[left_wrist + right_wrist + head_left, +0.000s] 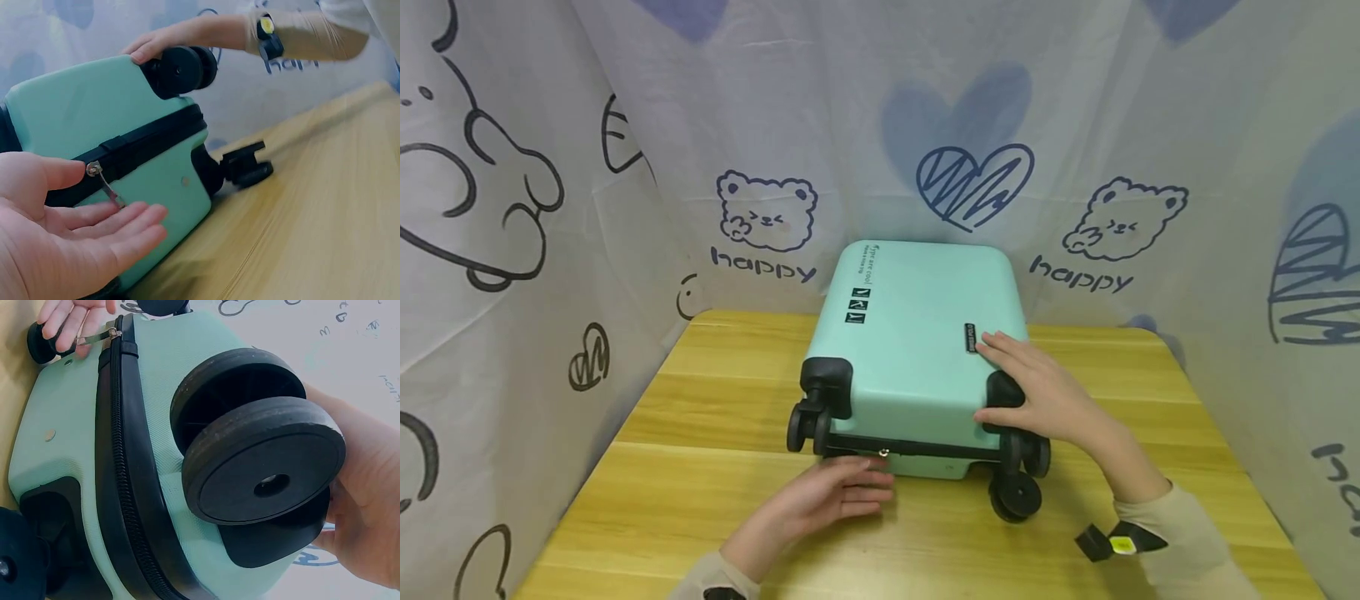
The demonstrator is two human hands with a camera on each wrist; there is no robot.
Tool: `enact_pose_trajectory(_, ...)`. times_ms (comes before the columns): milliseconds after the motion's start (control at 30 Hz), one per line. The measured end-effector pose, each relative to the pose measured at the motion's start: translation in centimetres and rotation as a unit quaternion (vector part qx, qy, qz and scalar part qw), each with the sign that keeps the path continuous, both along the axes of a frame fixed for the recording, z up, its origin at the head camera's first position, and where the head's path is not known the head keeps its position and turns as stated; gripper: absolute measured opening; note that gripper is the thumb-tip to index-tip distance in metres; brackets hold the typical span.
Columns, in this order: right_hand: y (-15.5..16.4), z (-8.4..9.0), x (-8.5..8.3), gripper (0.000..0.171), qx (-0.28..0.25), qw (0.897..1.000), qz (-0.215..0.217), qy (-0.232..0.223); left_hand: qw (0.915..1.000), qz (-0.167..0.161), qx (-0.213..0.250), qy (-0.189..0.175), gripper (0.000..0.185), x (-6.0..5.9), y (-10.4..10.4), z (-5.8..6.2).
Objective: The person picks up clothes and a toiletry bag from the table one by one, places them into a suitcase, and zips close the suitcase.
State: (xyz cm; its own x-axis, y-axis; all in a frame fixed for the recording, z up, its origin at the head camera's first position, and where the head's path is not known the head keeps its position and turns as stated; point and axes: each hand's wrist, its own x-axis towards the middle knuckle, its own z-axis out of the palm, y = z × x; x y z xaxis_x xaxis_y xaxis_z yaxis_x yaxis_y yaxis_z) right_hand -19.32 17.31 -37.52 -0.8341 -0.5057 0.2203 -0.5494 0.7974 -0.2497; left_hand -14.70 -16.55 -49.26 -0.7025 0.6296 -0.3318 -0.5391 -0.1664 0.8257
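Observation:
A mint-green hard-shell suitcase (917,367) lies flat, its wheeled end facing me. Along that end runs a black zipper band (147,142) with a metal zipper pull (111,189) hanging from its slider. My left hand (820,504) is palm up just below the band, fingers extended. In the left wrist view its thumb tip is right at the slider and the fingers lie under the pull. My right hand (1048,392) rests spread over the right corner, by a black corner guard (1002,392) and caster wheels (265,462).
The suitcase stands on a wood-grain table (715,417). Behind it and at both sides hangs a white curtain (865,108) with bear and heart drawings. More caster wheels (808,425) jut out at the near left corner, and a lower one (1015,497) at the near right.

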Motion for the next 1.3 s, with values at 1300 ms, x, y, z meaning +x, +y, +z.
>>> enact_pose_trajectory(1300, -2.9, 0.3, 0.9, 0.105, 0.129, 0.989, -0.033, 0.065, 0.9683, 0.034, 0.192, -0.156, 0.029, 0.2, 1.1, -1.1)
